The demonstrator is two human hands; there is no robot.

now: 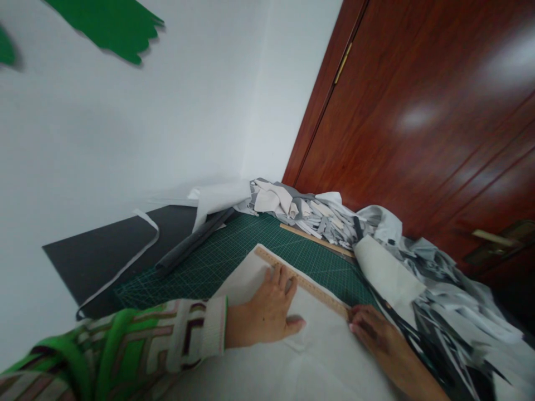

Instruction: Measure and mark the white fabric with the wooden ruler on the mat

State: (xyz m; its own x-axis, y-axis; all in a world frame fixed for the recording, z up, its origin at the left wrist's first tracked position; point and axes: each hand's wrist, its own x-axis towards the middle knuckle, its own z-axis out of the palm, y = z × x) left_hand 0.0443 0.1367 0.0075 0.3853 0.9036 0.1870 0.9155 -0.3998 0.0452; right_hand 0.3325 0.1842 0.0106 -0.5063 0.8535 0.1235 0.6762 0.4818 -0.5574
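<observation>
A white sheet of cloth-like material (326,362) lies over a green gridded cutting mat (188,284). Along its far right edge runs a yellowish wooden ruler (314,288). My left hand (270,309) is spread flat on the sheet, its fingertips pressing on the ruler and its thumb stretched to the right. At the ruler's near right end is my right hand (374,328), fingers curled and closed about that end. The undersides of its fingers are hidden, so anything else in them cannot be made out.
A second wooden strip (317,240) lies at the mat's far edge. Behind it, grey and white scraps (321,214) are heaped against the wooden door (418,122). More fabric (463,301) piles up on the right. Left are a dark roll (192,242) and a black sheet (104,245).
</observation>
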